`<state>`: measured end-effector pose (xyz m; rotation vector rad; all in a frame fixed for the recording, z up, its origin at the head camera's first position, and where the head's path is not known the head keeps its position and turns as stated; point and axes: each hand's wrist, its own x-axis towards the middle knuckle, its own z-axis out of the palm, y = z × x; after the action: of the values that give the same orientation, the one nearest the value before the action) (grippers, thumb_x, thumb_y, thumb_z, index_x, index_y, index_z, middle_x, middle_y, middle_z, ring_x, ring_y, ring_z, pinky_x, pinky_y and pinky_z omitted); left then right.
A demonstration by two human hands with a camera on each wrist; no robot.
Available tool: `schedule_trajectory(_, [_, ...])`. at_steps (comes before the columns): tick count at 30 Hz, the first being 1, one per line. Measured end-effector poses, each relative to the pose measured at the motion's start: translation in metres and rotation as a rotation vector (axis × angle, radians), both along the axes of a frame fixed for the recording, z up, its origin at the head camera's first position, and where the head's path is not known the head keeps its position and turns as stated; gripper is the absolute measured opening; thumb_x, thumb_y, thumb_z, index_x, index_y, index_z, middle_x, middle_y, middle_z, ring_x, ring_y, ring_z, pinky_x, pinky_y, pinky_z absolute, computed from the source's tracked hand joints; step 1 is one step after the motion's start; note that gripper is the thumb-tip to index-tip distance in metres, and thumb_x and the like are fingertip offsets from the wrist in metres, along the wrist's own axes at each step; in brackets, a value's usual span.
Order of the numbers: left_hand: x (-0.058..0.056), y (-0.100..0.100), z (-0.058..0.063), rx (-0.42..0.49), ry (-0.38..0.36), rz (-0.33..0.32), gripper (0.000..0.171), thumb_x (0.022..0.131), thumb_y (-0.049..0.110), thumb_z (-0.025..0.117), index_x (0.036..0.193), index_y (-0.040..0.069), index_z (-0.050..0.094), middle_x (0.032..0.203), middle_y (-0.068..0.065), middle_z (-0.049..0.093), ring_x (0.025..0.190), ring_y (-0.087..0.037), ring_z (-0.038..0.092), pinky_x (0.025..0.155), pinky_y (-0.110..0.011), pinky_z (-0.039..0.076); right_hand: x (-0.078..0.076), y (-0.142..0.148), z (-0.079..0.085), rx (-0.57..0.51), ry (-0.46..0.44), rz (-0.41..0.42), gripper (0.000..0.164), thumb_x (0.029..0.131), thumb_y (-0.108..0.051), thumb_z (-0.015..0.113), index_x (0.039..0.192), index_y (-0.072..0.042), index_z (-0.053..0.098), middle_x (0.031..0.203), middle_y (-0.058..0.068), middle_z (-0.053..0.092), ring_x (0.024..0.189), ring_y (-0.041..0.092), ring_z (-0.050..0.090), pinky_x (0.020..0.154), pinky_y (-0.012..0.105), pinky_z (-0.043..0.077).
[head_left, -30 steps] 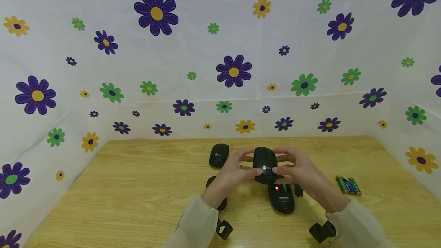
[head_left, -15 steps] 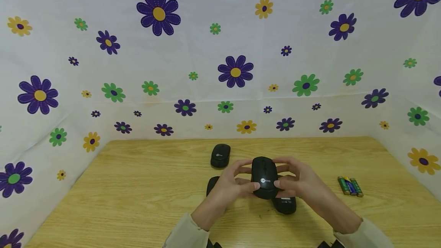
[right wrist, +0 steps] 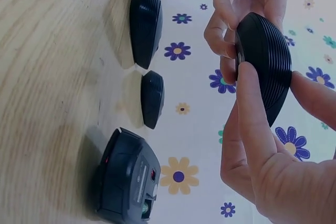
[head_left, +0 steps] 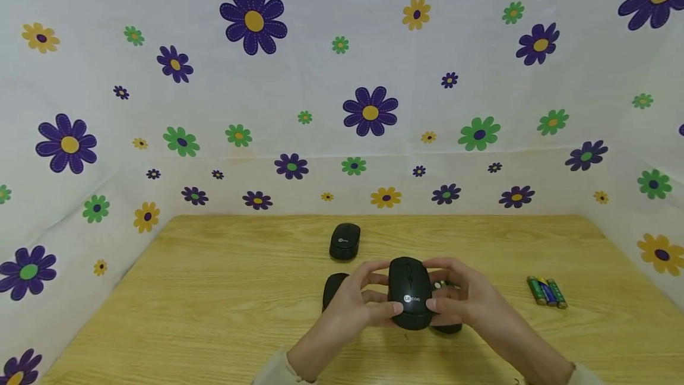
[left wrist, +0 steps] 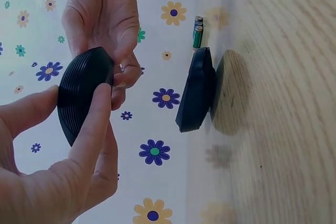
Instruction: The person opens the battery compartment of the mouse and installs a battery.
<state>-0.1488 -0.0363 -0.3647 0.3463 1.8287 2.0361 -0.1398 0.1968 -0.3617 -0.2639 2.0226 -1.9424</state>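
A black computer mouse (head_left: 409,290) is held above the table between both hands, logo side up. My left hand (head_left: 347,308) pinches its left side, thumb near the rear edge; my right hand (head_left: 470,293) pinches the right side likewise. In the left wrist view the held mouse (left wrist: 73,95) shows its ridged side. Beneath the right hand lies an upturned mouse (head_left: 447,329), mostly hidden in the head view. The right wrist view shows this upturned mouse (right wrist: 131,177) with a red light and a greenish part in its underside.
A second black mouse (head_left: 344,241) rests farther back on the wooden table (head_left: 230,290). Another mouse (head_left: 333,290) is partly covered by the left hand. Several batteries (head_left: 546,292) lie side by side at the right. Flower-printed cloth (head_left: 299,76) encloses the table's back and sides.
Both hands have brought the held mouse lower and nearer to the head camera, keeping their grip. It and the right hand now cover more of the upturned mouse. The head view has shifted slightly.
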Motion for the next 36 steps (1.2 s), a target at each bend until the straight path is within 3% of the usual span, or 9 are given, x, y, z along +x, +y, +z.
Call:
schedule_trajectory(9, [0.0042,-0.0018,-0.0045,-0.013,-0.015,0.000,0.069,0.085,-0.010,0.072,0.147,0.005,0.046,0.125,-0.014,0.054,0.102,-0.025,0.064,0.078,-0.046,0.064,0.0004,0.0011,-0.0060,-0.020,0.010,0.033,0.070,0.093,0.000,0.068,0.150,0.008,0.028,0.131,0.025,0.046,0.101,0.029,0.059,0.082,0.048,0.062])
schedule_trajectory(21, [0.0011,-0.0015,-0.0066,0.004,0.002,-0.019,0.068,0.086,-0.009,0.072,0.147,0.004,0.045,0.119,-0.014,0.062,0.101,-0.024,0.064,0.078,-0.045,0.064,-0.0011,0.0024,-0.0083,-0.024,0.008,0.040,0.070,0.094,-0.001,0.069,0.150,0.008,0.029,0.132,0.026,0.045,0.100,0.028,0.060,0.083,0.048,0.062])
schedule_trajectory(27, [0.0016,-0.0029,-0.0061,0.006,0.022,-0.045,0.065,0.088,-0.009,0.071,0.147,0.007,0.049,0.121,-0.014,0.059,0.101,-0.024,0.063,0.079,-0.048,0.063,-0.0009,0.0029,-0.0092,-0.023,0.010,0.049,0.068,0.094,-0.001,0.068,0.150,0.007,0.031,0.131,0.025,0.046,0.101,0.028,0.059,0.084,0.048,0.062])
schedule_trajectory(36, [0.0004,-0.0054,-0.0059,0.033,0.011,-0.071,0.059,0.094,-0.002,0.067,0.149,0.006,0.049,0.124,-0.014,0.056,0.098,-0.023,0.066,0.080,-0.042,0.063,-0.0016,0.0072,-0.0077,-0.036,0.015,0.076,0.059,0.102,-0.007,0.060,0.151,0.010,0.031,0.130,0.025,0.050,0.110,0.027,0.063,0.089,0.044,0.060])
